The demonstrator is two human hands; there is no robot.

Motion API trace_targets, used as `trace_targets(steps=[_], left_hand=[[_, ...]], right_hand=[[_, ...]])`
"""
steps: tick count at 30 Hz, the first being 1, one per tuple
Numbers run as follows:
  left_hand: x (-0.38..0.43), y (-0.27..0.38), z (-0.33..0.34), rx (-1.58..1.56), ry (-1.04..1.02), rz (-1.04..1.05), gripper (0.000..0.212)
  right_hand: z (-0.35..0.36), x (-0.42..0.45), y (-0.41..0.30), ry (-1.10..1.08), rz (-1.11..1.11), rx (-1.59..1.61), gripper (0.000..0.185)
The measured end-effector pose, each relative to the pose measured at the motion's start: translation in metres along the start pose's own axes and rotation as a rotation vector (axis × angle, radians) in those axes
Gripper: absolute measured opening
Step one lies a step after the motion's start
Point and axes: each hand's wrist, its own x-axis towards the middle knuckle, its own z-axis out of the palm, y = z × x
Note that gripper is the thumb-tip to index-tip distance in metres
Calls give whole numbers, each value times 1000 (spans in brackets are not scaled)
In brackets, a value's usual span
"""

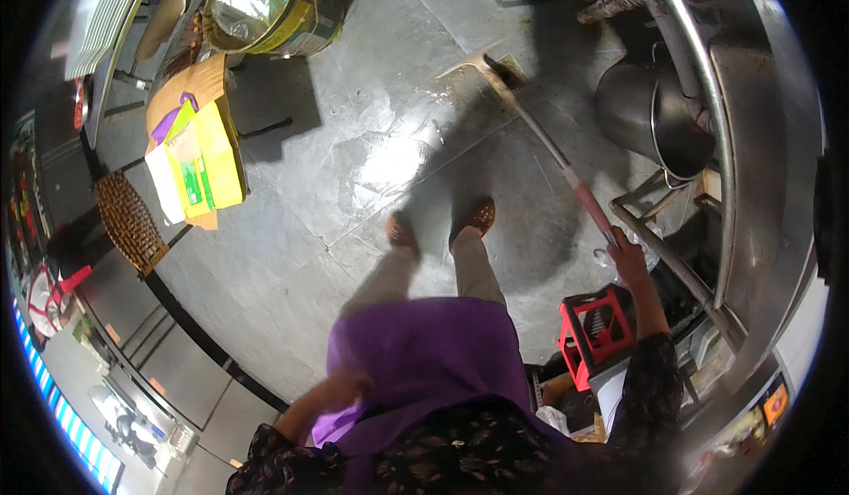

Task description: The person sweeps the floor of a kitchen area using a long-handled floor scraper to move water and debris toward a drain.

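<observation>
My right hand (625,254) is closed around the upper end of a floor squeegee's handle (547,142), near its reddish grip (590,203). The handle slants away across wet grey floor tiles (292,243). At its far end, the squeegee head (472,62) rests on the floor beside a dark square floor drain (509,72). In front of my purple apron (424,342) is my left hand (348,387), blurred; whether its fingers are curled or apart is unclear. My shoes (481,216) stand on the tiles between the hands.
A yellow bucket (318,27) holds plastic waste at the upper left, above an opened cardboard box (219,156). Rightward are a large metal pot (623,107), a drain pipe (670,37) and a steel sink frame (719,130). A red plastic stool (574,342) stands near my right arm.
</observation>
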Motion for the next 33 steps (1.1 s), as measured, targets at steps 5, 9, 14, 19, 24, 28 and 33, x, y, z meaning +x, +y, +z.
trace_targets(steps=[5,9,14,19,24,28,33], left_hand=[[31,-27,55,83,84,163,27],[82,-29,69,28,777,45,22],[131,-37,85,70,779,-38,33],[163,-31,97,75,899,-25,34],[166,-30,95,-127,696,-175,42],[191,-53,114,-173,639,-58,46],[189,-39,123,-212,711,-108,40]], right_hand=[[-22,-14,-8,118,-92,-50,39],[6,23,-26,204,-435,-12,43],[32,106,-196,99,-503,-242,38],[14,125,-234,-66,-326,-220,41],[-25,57,-117,-131,-92,-281,42],[-70,1,-49,-7,18,-222,42],[-69,-16,-16,59,-223,-295,40]])
